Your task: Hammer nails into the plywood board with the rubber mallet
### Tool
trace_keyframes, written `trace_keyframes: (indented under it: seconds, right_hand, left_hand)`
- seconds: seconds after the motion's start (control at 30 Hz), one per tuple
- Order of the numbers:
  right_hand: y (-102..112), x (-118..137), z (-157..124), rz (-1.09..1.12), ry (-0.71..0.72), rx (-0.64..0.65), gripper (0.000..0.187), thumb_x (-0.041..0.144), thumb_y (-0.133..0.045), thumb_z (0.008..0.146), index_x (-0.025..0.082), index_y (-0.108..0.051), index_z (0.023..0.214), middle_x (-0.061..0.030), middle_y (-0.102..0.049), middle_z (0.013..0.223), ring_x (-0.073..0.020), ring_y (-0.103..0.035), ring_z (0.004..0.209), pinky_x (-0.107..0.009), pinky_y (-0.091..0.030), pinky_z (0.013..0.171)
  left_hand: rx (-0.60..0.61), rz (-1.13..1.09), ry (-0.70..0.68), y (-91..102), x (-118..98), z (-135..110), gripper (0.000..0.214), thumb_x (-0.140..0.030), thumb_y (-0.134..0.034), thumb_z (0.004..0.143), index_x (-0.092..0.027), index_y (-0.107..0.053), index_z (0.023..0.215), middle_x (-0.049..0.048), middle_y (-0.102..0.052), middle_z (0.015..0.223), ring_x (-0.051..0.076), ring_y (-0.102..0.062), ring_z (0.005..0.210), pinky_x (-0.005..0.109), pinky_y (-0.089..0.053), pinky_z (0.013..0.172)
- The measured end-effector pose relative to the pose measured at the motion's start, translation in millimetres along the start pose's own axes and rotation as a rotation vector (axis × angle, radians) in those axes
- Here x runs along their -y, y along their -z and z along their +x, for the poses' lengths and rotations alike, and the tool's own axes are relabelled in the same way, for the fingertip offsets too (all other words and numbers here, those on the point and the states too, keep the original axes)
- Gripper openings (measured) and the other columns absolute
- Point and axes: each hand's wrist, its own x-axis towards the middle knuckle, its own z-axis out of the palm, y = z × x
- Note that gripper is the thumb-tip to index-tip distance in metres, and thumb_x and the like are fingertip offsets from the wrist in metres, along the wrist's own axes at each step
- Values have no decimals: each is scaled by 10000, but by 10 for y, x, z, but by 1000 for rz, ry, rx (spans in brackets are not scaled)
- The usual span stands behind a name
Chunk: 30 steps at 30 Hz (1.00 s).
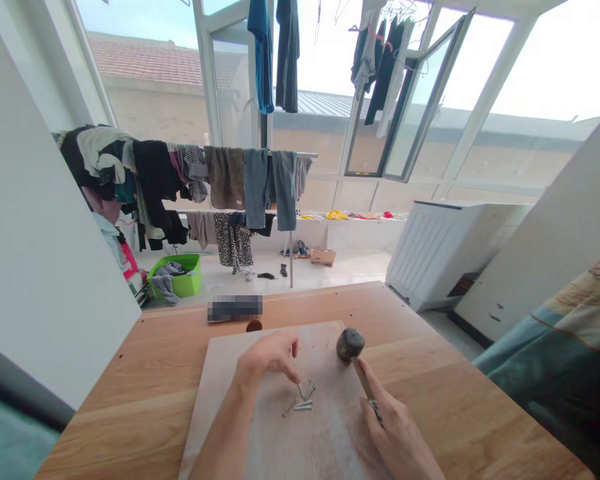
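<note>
The nails [304, 406] lay in a small pile on 1 pale board [275, 447], btwn the 2 hands, closer to the L hand [270, 353] and just by its thumb tip; couldn't tell if the thumb touched one. Approx. 6 nails, but some overlapped, so no sure count. L hand was bent over the board w/ a gap btwn thumb & fingers. R hand [393, 417] was wrapped round the handle of 1 hammer [351, 345], its dark head up by the board's R edge. The board sat on 1 wood table [445, 373]. Past it were 1 round brown thing [254, 325] & 1 dark blurry thing [235, 308].
</note>
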Motion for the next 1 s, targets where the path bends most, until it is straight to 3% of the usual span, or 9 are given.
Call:
trace_keyframes:
  seconds: [0.17, 0.3, 0.4, 0.53, 0.73, 0.9, 1.0]
  right_hand:
    - [-11, -31, 5, -6, -3, -9, 621, 267, -287, 971, 172, -235, 1582, -97, -568, 1455, -189, -558, 1314, -313, -458, 1058]
    - [-2, -22, 2, 11, 3, -20, 617, 260, -316, 966, 191, -261, 1577, -79, -572, 1455, -188, -556, 1316, -295, -458, 1054]
    - [10, -10, -3, 18, -2, -16, 616, 255, -317, 966, 189, -263, 1576, -82, -555, 1470, -197, -552, 1320, -309, -443, 1073]
    - [3, -15, -6, 27, 7, -21, 617, 252, -314, 973, 207, -237, 1584, -71, -546, 1479, -192, -531, 1340, -312, -440, 1081]
    - [-12, -42, 1, 39, 16, -16, 615, 250, -310, 978, 208, -231, 1586, -71, -565, 1461, -194, -542, 1329, -317, -450, 1077]
    - [-1, -52, -6, 45, 10, -15, 617, 248, -337, 971, 213, -250, 1580, -68, -564, 1462, -200, -565, 1307, -326, -449, 1078]
    - [-16, -67, -6, 48, 25, -24, 624, 236, -354, 963, 225, -252, 1579, -63, -551, 1474, -188, -563, 1309, -315, -454, 1070]
  left_hand:
    - [-9, 38, 65, -45, -30, 52, 456, -326, -916, 470, -226, -622, 805, -45, -608, 791, 172, -564, 693, 242, -315, 549]
    - [-131, 49, 88, -11, -63, 56, 280, -285, -854, 600, -200, -622, 733, -13, -659, 784, 183, -612, 746, 243, -345, 585]
    - [-158, 40, 82, -6, -83, 49, 222, -341, -782, 704, -192, -618, 688, 12, -671, 760, 189, -627, 747, 249, -375, 610]
    - [-175, 42, 68, -97, -156, 68, 130, -225, -735, 665, -199, -621, 721, 20, -657, 733, 212, -625, 710, 262, -399, 607]
    - [-220, 61, -19, -276, -329, 126, 243, -23, -642, 580, -202, -597, 738, 61, -645, 768, 263, -630, 738, 319, -437, 671]
    - [-215, 65, -94, -285, -343, 156, 216, -20, -609, 577, -191, -623, 708, 58, -645, 729, 259, -635, 747, 327, -459, 705]
    - [-268, -104, -220, -262, -283, 222, 213, -58, -586, 628, -181, -669, 781, 33, -663, 763, 201, -629, 729, 277, -469, 687]
